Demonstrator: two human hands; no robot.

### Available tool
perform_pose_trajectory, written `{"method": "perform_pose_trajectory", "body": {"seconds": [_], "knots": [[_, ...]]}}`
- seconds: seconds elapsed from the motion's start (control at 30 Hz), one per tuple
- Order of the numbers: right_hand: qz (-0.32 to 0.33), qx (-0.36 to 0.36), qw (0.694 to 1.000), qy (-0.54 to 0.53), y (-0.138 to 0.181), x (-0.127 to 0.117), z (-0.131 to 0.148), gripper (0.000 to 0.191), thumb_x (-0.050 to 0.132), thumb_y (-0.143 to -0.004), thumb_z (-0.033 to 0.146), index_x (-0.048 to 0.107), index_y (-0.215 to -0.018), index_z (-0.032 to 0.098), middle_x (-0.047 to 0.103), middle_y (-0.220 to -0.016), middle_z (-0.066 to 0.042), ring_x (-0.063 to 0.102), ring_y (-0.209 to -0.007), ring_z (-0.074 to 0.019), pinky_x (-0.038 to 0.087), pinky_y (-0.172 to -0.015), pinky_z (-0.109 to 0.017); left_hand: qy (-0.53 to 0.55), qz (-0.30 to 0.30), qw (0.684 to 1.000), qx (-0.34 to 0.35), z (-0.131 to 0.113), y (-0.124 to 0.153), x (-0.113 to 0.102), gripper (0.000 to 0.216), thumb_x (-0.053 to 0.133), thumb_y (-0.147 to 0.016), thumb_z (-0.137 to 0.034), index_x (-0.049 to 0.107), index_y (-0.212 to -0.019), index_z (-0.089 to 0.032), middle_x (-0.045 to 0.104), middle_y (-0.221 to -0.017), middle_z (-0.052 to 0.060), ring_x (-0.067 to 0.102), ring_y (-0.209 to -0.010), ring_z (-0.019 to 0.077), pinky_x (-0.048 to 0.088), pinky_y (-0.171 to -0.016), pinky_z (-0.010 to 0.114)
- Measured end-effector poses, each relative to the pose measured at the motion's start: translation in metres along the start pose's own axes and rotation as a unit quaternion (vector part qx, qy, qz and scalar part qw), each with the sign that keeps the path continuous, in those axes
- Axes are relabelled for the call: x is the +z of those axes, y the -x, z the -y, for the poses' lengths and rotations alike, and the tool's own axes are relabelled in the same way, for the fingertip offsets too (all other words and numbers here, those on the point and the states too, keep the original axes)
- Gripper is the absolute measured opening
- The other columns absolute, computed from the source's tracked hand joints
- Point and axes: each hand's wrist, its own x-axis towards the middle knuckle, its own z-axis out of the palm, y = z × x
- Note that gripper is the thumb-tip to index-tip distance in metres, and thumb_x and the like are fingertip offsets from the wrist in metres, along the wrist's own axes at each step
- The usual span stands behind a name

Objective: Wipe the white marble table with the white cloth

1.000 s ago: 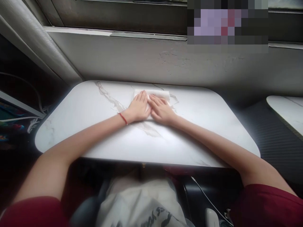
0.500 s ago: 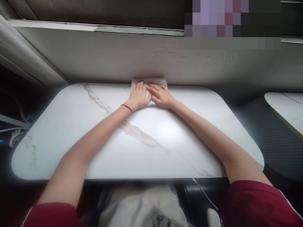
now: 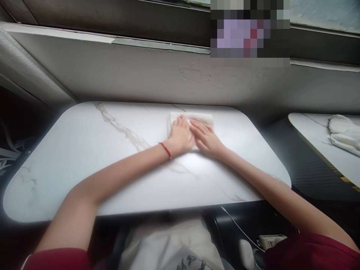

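Observation:
A folded white cloth lies on the white marble-patterned tabletop, right of its middle and a little in from the far edge. My left hand, with a red string bracelet at the wrist, presses down on the cloth's left half. Its fingers are laid over the cloth, slightly bent. On the right half rests my right hand, palm down with fingers stretched out. Both thumbs nearly meet between the hands. The palms hide the cloth's lower part.
A wall runs along the table's far edge. To the right, another marble-patterned table holds a crumpled white cloth. Below the near edge are a thin white cable, a white rounded object and pale fabric.
Both hands have slid the cloth away from the wall, towards me and to the right. The view has turned right, bringing the second table's crumpled cloth into sight.

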Motion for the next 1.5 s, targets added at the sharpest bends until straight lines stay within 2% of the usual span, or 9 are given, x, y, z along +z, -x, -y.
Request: {"method": "perform_pose_trajectory", "body": {"seconds": [0.2,0.37,0.47,0.57,0.7,0.87,0.97,1.17,1.5], "knots": [[0.006,0.011,1.000,-0.011,0.102,-0.044,0.061,0.071,0.033,-0.099,0.020,0.015,-0.168,0.026,0.029,-0.171,-0.009,0.031,-0.157,-0.0294,0.034,-0.121,-0.051,-0.059,0.007,0.996,0.068,-0.080,0.070,-0.003,0.080,0.048,-0.100,-0.053,0.041,-0.154,0.006,0.040,-0.161,0.028,0.040,-0.150,0.0391,0.038,-0.120,0.044],[0.025,0.022,0.999,-0.012,0.124,-0.055,0.079,0.075,0.036,-0.098,0.023,0.012,-0.168,0.028,0.030,-0.170,-0.007,0.032,-0.157,-0.0305,0.036,-0.121,-0.053,-0.015,-0.034,0.996,0.079,-0.098,0.090,0.014,0.082,0.051,-0.096,-0.054,0.045,-0.152,0.006,0.043,-0.160,0.027,0.042,-0.149,0.0407,0.039,-0.120,0.045],[0.023,0.021,0.999,-0.023,0.107,-0.046,0.059,0.072,0.036,-0.098,0.027,0.015,-0.167,0.030,0.033,-0.169,-0.007,0.034,-0.156,-0.0313,0.035,-0.122,-0.055,0.045,-0.045,0.995,0.072,-0.085,0.073,0.021,0.082,0.049,-0.095,-0.051,0.045,-0.151,0.009,0.041,-0.159,0.031,0.039,-0.149,0.0450,0.036,-0.122,0.051],[0.013,0.004,1.000,-0.026,0.074,-0.032,0.024,0.063,0.033,-0.099,0.032,0.029,-0.162,0.026,0.039,-0.166,-0.011,0.038,-0.154,-0.0323,0.035,-0.122,-0.056,0.048,-0.058,0.996,0.050,-0.061,0.042,0.022,0.079,0.042,-0.098,-0.047,0.041,-0.152,0.011,0.038,-0.160,0.033,0.038,-0.149,0.0465,0.034,-0.121,0.056],[0.006,-0.006,1.000,-0.023,0.018,-0.011,-0.022,0.057,0.033,-0.097,0.035,0.047,-0.149,0.018,0.045,-0.162,-0.015,0.040,-0.152,-0.0337,0.035,-0.120,-0.056,0.030,-0.065,0.997,0.028,-0.022,-0.005,0.020,0.076,0.040,-0.101,-0.046,0.039,-0.152,0.011,0.038,-0.162,0.031,0.036,-0.152,0.0413,0.029,-0.124,0.048],[-0.004,0.015,1.000,-0.024,-0.030,0.006,-0.059,0.058,0.033,-0.095,0.031,0.050,-0.147,0.015,0.047,-0.160,-0.016,0.043,-0.149,-0.0324,0.034,-0.120,-0.055,0.026,-0.077,0.997,-0.003,0.012,-0.057,0.024,0.073,0.040,-0.101,-0.044,0.038,-0.154,0.007,0.036,-0.164,0.029,0.035,-0.153,0.0368,0.026,-0.125,0.047],[-0.017,0.035,0.999,-0.026,-0.032,0.007,-0.081,0.058,0.032,-0.096,0.033,0.048,-0.150,0.018,0.047,-0.160,-0.014,0.043,-0.150,-0.0306,0.033,-0.120,-0.056,0.027,-0.087,0.996,0.016,0.011,-0.085,0.026,0.073,0.041,-0.101,-0.045,0.039,-0.153,0.005,0.038,-0.163,0.028,0.038,-0.151,0.0357,0.027,-0.124,0.047],[-0.025,0.094,0.995,-0.028,-0.020,-0.004,-0.118,0.058,0.029,-0.095,0.028,0.053,-0.146,0.018,0.050,-0.158,-0.015,0.044,-0.149,-0.0298,0.034,-0.120,-0.058,0.040,-0.090,0.995,0.000,-0.018,-0.125,0.023,0.071,0.041,-0.100,-0.049,0.046,-0.149,0.002,0.042,-0.161,0.024,0.040,-0.147,0.0364,0.030,-0.122,0.048],[-0.033,0.115,0.992,-0.027,-0.020,-0.008,-0.108,0.054,0.033,-0.092,0.024,0.057,-0.140,0.018,0.056,-0.152,-0.016,0.047,-0.146,-0.0302,0.034,-0.118,-0.060,0.068,-0.108,0.992,0.004,-0.022,-0.116,0.025,0.069,0.042,-0.100,-0.042,0.043,-0.150,0.005,0.042,-0.161,0.026,0.041,-0.148,0.0348,0.029,-0.124,0.046]]}}
